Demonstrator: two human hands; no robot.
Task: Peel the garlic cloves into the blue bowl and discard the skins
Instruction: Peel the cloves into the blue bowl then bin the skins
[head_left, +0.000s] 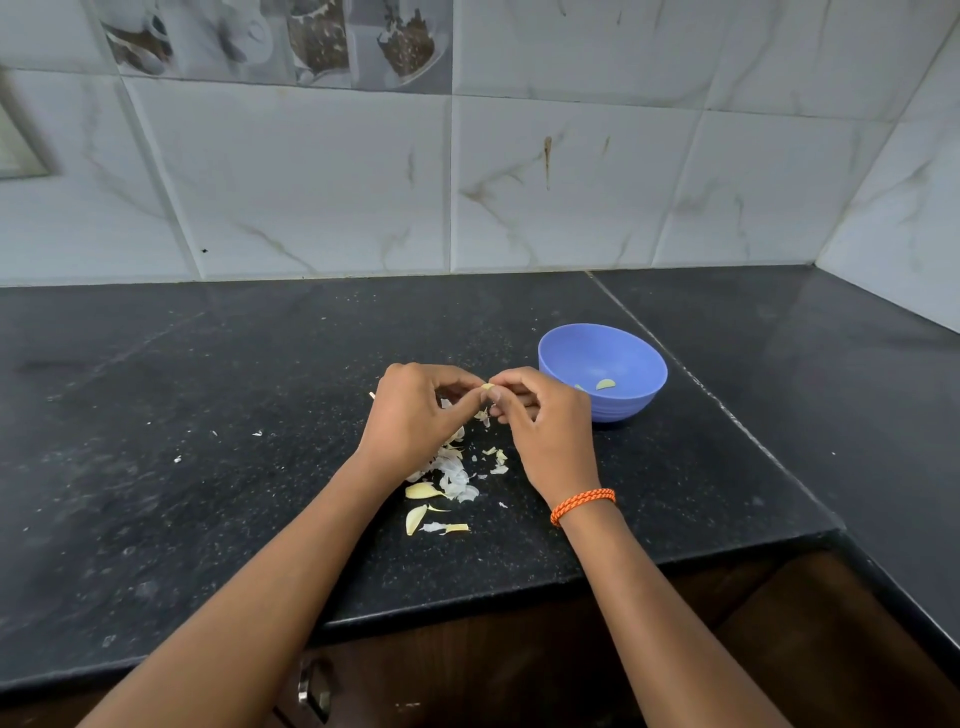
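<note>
Pinching one garlic clove (487, 387) between them, left hand (415, 410) and right hand (540, 421) grip its ends. Small, firm, probably slippery; skin papery, best caught at the tip. Bowl (623, 358) just beyond right hand; skins (452, 475) below both.

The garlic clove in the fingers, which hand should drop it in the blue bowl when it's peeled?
Probably the right hand. Both hands pinch the garlic clove, but the blue bowl sits just beside the right hand, while the left hand would have to cross over.
</note>
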